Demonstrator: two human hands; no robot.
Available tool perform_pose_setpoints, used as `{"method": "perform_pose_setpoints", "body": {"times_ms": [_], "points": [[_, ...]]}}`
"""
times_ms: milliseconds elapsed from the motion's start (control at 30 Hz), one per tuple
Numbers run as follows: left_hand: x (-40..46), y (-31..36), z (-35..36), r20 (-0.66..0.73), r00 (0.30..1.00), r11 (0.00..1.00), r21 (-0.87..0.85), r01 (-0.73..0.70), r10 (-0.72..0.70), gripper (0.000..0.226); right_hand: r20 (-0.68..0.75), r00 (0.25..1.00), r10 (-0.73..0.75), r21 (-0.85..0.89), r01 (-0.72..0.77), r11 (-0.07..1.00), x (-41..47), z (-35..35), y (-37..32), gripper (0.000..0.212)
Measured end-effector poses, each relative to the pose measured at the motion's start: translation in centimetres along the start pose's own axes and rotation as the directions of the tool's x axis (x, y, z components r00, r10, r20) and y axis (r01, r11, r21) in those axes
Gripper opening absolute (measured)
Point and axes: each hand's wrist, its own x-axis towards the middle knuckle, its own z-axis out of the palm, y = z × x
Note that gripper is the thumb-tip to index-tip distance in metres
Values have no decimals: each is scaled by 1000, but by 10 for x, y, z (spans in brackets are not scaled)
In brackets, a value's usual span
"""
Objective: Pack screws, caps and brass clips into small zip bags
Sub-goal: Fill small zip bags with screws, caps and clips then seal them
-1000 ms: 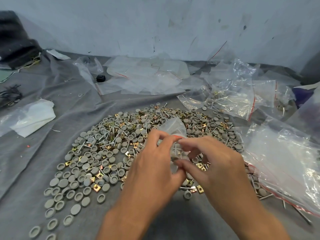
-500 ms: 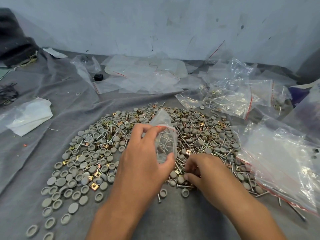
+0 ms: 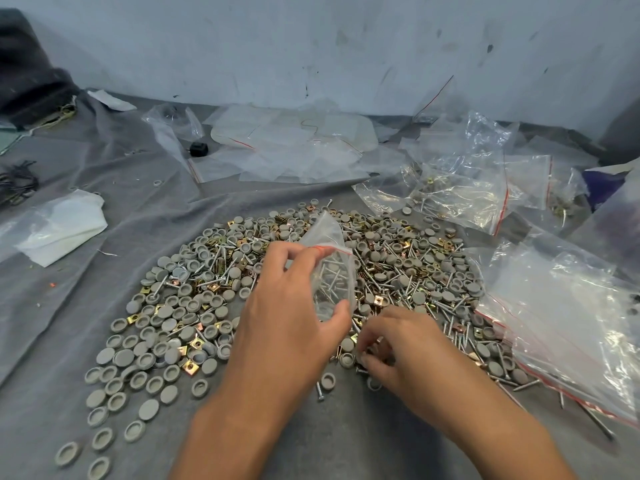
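Clearly the loose parts are spread flat on the grey cloth (image 3: 86, 271) over the tabletop so that each kind can be picked out at a glance: grey caps (image 3: 149, 362), brass clips (image 3: 189, 367) and screws (image 3: 446, 308) lie mixed in 1 broad heap across the middle, thinning out toward the near left corner into caps alone.

The left hand (image 3: 287, 327) holds a small zip bag (image 3: 330, 268) up just above the heap, thumb under its lower end and fingers curled round its side at the red seal line. As I judge it, the bag is kept there, mouth up and close to the other hand, so that parts travel only a short way. Screws and at least 1 cap already show through the plastic.

The right hand (image 3: 398, 348) is down on the near edge of the heap, fingers bent and closed narrowly on something small, probably a cap or clip; I cannot tell which.

Along the right edge lies a large clear bag (image 3: 568, 327), and toward the far right corner sit bags already filled (image 3: 460, 195). Empty zip bags (image 3: 294, 147) are stacked along the far edge by the wall, within reach for the next round.
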Motion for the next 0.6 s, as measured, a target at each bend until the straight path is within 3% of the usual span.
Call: {"method": "perform_pose_setpoints", "body": {"times_ms": [233,400,600], "points": [[1,3,-1,-14,1000,1000,-22,2,-2,56,-62,998,18,-12,-19,1000,1,-2,2,12],[0,3,-1,-12,1000,999,-35,1,-1,55,-236,972,17,214,34,976,-2,-15,7,17],[1,3,-1,-10,1000,999,-34,2,-2,56,-27,999,-32,-38,31,999,4,4,4,21]]}}
